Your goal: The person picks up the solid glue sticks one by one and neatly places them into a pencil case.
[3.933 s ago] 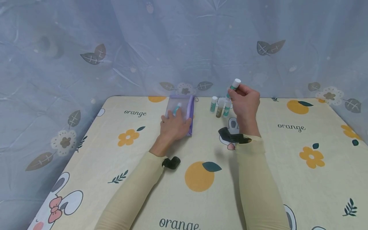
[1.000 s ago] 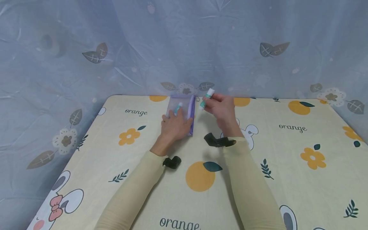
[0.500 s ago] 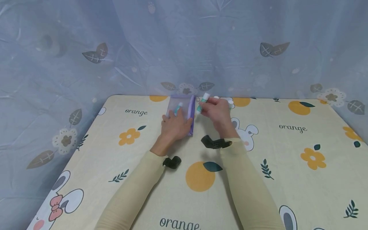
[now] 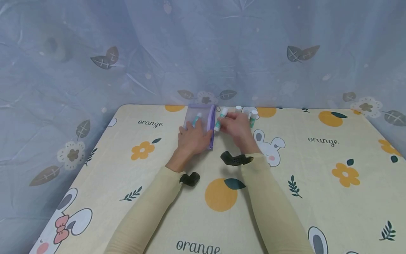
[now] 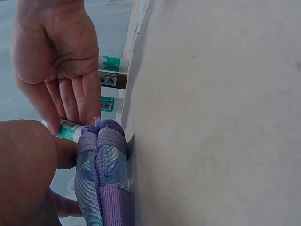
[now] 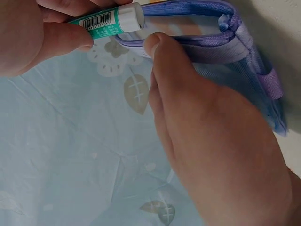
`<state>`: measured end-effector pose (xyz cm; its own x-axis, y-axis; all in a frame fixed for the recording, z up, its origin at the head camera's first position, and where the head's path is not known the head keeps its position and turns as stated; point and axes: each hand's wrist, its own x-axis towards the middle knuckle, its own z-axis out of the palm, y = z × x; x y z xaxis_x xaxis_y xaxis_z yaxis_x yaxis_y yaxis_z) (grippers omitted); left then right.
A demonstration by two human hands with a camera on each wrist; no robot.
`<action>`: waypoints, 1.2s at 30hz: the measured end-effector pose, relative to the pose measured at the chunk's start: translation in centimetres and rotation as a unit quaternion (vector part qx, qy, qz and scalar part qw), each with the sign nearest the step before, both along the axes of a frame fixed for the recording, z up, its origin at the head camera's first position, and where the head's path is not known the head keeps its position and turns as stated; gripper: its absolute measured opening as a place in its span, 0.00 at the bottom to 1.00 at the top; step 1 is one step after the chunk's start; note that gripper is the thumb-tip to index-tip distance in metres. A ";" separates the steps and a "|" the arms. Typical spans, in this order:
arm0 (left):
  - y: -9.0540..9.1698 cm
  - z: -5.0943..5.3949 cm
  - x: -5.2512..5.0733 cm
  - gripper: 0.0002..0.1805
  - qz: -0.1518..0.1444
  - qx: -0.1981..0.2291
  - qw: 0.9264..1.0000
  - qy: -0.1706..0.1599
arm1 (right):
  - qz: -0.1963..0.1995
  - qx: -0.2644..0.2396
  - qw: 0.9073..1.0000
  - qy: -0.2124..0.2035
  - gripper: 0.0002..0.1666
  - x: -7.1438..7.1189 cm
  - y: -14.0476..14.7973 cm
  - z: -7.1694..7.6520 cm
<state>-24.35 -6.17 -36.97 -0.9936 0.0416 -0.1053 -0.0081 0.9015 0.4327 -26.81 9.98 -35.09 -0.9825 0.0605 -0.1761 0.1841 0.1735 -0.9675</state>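
Observation:
My right hand [image 4: 238, 128] pinches a white-capped green glue stick [image 4: 221, 119] just right of a purple mesh pouch [image 4: 211, 121]. In the right wrist view the glue stick [image 6: 110, 21] has one end at the gaping mouth of the pouch [image 6: 207, 47]. My left hand [image 4: 193, 139] lies on the pouch with its fingers spread, and its thumb is by the zipper edge. Another glue stick [image 4: 196, 119] shows through the mesh. In the left wrist view a brown stick [image 5: 113, 79] stands between two green ones, behind my right hand [image 5: 59, 61].
Partly hidden behind my right hand stand the white-capped sticks, one [image 4: 253, 118] at its right. A patterned cream cloth [image 4: 177, 211] covers the table, and a bluish curtain [image 4: 203, 46] hangs along the back edge.
My right hand has carried the glue stick left from the standing group and lowered it beside the pouch. My left hand has stayed on the pouch.

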 end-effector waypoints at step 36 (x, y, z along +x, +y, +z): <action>0.1 0.3 0.2 0.42 -0.004 -0.001 1.000 -0.001 | 0.017 0.029 0.999 -0.027 0.23 -0.4 -0.4 -2.1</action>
